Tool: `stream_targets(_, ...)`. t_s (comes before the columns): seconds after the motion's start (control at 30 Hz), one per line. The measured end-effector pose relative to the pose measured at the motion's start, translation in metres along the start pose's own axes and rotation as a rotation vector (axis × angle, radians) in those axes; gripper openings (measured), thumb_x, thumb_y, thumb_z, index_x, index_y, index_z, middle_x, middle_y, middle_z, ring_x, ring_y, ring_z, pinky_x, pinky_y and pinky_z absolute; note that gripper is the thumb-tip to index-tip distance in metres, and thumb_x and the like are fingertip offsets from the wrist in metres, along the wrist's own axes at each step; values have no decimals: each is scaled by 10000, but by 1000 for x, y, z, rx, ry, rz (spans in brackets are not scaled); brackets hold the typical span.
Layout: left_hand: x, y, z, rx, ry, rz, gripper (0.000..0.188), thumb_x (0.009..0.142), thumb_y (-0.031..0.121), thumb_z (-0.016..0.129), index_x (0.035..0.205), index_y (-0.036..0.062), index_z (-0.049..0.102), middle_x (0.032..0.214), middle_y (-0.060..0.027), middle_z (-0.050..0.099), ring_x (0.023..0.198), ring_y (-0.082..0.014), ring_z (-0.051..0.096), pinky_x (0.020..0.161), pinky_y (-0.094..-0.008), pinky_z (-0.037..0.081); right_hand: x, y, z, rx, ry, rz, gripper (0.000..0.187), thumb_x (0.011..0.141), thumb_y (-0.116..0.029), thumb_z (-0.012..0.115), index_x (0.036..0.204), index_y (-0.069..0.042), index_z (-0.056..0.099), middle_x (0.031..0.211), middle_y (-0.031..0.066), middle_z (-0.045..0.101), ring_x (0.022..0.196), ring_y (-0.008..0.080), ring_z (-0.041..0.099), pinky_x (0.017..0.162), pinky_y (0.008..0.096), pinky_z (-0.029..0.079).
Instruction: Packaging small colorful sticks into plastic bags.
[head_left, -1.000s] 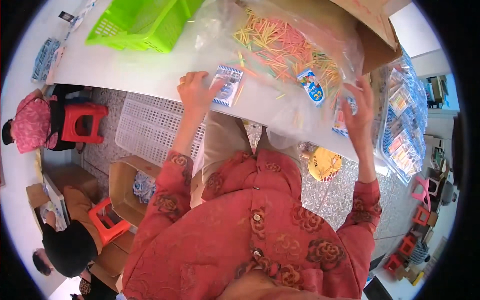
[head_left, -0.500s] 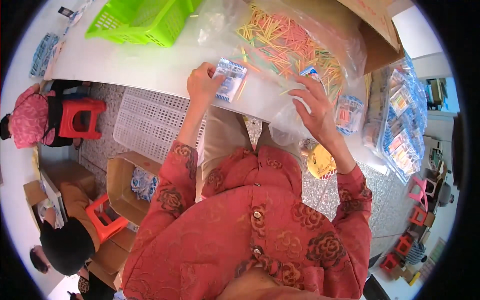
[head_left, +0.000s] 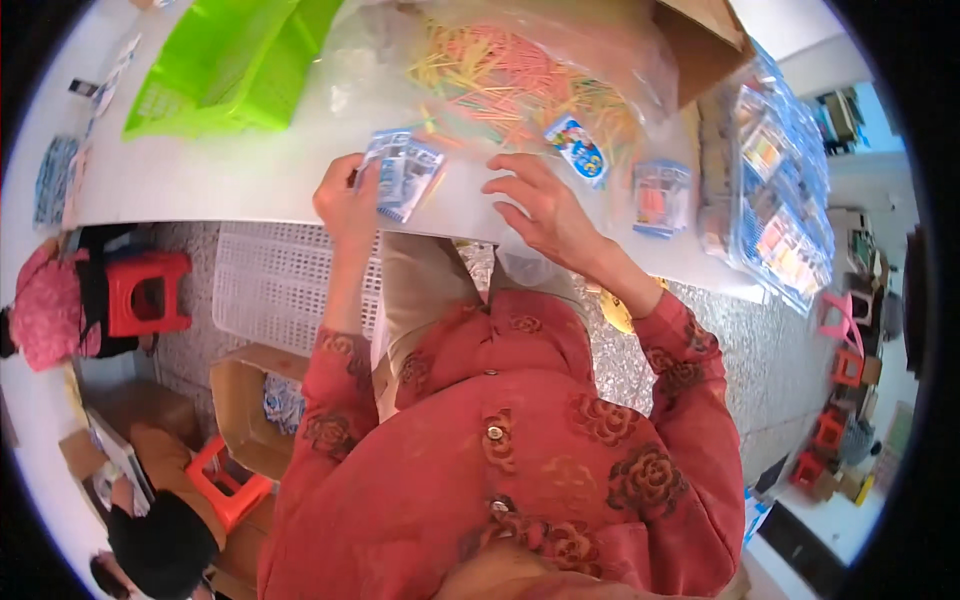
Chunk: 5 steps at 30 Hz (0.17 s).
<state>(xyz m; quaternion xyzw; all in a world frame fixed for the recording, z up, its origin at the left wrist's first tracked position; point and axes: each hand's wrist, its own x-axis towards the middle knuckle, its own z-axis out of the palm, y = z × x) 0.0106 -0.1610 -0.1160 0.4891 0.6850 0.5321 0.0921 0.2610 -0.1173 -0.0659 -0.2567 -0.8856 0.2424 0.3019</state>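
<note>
My left hand (head_left: 345,203) is closed on the left edge of a blue-and-white plastic packet (head_left: 402,180) near the table's front edge. A second layer shows beside it; I cannot tell whether that is another packet. To its right, my right hand (head_left: 548,212) is open above the table, fingers apart and curved, nothing in it. Beyond the right hand, a bright blue packet (head_left: 577,150) with a cartoon print lies at the edge of a heap of thin pink, yellow and green sticks (head_left: 510,75). Another clear packet with a blue border (head_left: 660,198) lies farther right.
A green basket (head_left: 215,85) stands at the back left. Clear plastic sheeting lies around the sticks, near a cardboard box (head_left: 700,45). Filled packets crowd a clear bag (head_left: 780,190) at right. Below left are a white perforated crate (head_left: 270,280), a carton (head_left: 245,410) and two seated people.
My right hand has moved left, away from the sticks and closer to the held packet. The cartoon-printed packet it partly covered now shows fully. The whole view has shifted.
</note>
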Motion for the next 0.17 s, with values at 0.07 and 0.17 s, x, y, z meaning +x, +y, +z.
stream_targets(0.07,-2,14,-1,-96,-62,-161,90,778,62,678,825,-4,638,771,-6,624,660,-59,536,579,-196,414,-2,1,-1,-5,-3,25,258,737,7,628,985,-53,588,1119,124,546,1043,325,523,867,384,440)
stream_targets(0.17,-4,29,-2,-514,-172,-286,150,805,82,665,948,48,636,741,-15,631,647,-55,536,566,-187,416,-4,7,-8,72,34,198,257,773,-23,610,1026,-60,579,1200,128,506,1109,308,495,911,389,422)
